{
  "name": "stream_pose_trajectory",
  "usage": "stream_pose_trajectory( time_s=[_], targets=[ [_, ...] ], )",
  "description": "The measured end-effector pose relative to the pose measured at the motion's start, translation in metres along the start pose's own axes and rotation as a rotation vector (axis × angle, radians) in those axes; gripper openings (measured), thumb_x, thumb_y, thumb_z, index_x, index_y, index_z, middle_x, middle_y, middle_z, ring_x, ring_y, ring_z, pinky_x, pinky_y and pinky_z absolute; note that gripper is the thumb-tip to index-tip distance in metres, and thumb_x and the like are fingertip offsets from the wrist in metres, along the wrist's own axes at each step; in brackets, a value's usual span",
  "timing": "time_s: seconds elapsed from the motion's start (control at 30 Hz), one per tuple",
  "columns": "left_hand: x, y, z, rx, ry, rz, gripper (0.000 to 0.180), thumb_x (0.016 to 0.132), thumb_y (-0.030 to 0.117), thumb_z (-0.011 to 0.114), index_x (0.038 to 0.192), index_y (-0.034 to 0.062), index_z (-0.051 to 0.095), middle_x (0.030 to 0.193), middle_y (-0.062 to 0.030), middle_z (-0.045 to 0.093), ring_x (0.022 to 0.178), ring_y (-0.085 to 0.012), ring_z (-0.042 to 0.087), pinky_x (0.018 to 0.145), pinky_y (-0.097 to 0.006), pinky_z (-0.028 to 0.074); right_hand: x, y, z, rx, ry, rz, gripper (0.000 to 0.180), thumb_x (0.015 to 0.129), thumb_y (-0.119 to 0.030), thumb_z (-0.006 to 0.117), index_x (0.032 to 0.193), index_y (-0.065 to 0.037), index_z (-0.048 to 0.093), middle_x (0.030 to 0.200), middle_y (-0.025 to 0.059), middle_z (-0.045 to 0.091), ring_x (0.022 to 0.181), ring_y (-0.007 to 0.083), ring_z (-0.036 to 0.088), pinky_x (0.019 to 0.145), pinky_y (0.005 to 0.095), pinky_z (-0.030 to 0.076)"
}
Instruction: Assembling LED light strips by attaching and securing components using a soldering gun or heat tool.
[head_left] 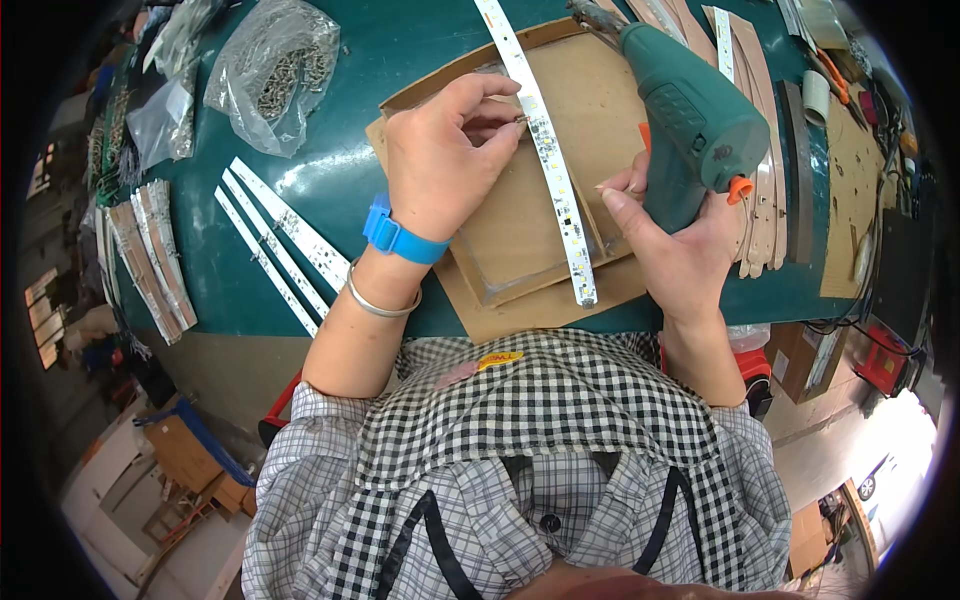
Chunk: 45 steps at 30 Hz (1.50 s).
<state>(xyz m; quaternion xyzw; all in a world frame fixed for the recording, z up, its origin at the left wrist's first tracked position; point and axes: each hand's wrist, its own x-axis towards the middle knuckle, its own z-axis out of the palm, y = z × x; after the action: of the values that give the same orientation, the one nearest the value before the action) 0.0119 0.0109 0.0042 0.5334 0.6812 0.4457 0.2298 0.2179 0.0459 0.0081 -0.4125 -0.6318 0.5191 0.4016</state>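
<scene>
A long white LED circuit strip [548,150] lies slanted across a shallow brown cardboard tray [500,215]. My left hand [450,150] is at the strip's left edge, thumb and fingers pinched together. Something tiny shows at those fingertips, too small to name. My right hand [672,235] is wrapped around the handle of a green pistol-grip power tool [690,100], to the right of the strip. The tool has an orange trigger and an orange piece at its rear. Its front end points toward the far edge of the view.
A clear bag of small metal parts [285,75] lies at the far left. More white strips [275,225] rest left of the tray, with a bundle [150,255] farther left. Brown strips [765,150], a white roll [816,97] and orange-handled pliers [832,75] are at the right.
</scene>
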Motion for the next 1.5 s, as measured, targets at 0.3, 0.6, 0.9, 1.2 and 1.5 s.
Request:
stream_pose_trajectory(
  time_s=[0.3,0.6,0.9,1.2,1.5],
  targets=[
    [-0.001,0.002,0.000,0.225,0.026,0.188,0.034,0.077,-0.002,0.075,0.109,0.0061,0.069,0.090,-0.0083,0.076,0.086,-0.0178,0.075,0.074,-0.026,0.059,0.000,0.002,-0.002,-0.022,0.008,-0.022,0.023,0.076,0.001,0.076,0.093,-0.001,0.061,0.085,0.0055,0.065,0.078,0.0156,0.067,0.073,0.0297,0.053],
    [0.000,-0.005,0.000,0.311,0.010,0.261,0.016,0.076,0.001,0.076,0.092,0.0046,0.075,0.082,-0.0090,0.075,0.072,-0.0184,0.073,0.066,-0.026,0.057,-0.001,-0.001,-0.002,0.019,0.018,0.016,0.024,0.078,0.001,0.076,0.097,-0.001,0.061,0.087,0.0042,0.065,0.079,0.0135,0.066,0.073,0.0278,0.053],
    [-0.004,-0.008,-0.006,0.344,0.004,0.293,0.012,0.076,0.002,0.077,0.087,0.0045,0.076,0.081,-0.0080,0.075,0.070,-0.0177,0.073,0.063,-0.026,0.056,-0.010,-0.019,-0.015,0.259,-0.045,0.232,0.036,0.081,0.004,0.070,0.114,0.004,0.054,0.098,0.0103,0.063,0.074,0.0153,0.065,0.061,0.0260,0.052],
    [-0.006,-0.012,-0.007,0.277,0.019,0.208,0.012,0.074,0.000,0.076,0.086,0.0044,0.076,0.085,-0.0072,0.075,0.071,-0.0187,0.073,0.065,-0.026,0.057,-0.038,-0.031,-0.054,0.329,-0.032,0.159,0.069,0.079,-0.010,0.076,0.134,0.012,0.041,0.128,0.0243,0.054,0.065,0.0135,0.054,0.044,0.0232,0.048],
    [-0.007,-0.014,-0.005,0.287,0.047,0.275,0.012,0.074,0.000,0.076,0.086,0.0040,0.076,0.085,-0.0070,0.075,0.071,-0.0179,0.072,0.063,-0.026,0.057,-0.044,-0.027,-0.057,0.300,-0.074,0.267,0.069,0.076,-0.011,0.082,0.129,0.012,0.045,0.123,0.0218,0.055,0.068,0.0173,0.058,0.045,0.0252,0.048]
  ],
)
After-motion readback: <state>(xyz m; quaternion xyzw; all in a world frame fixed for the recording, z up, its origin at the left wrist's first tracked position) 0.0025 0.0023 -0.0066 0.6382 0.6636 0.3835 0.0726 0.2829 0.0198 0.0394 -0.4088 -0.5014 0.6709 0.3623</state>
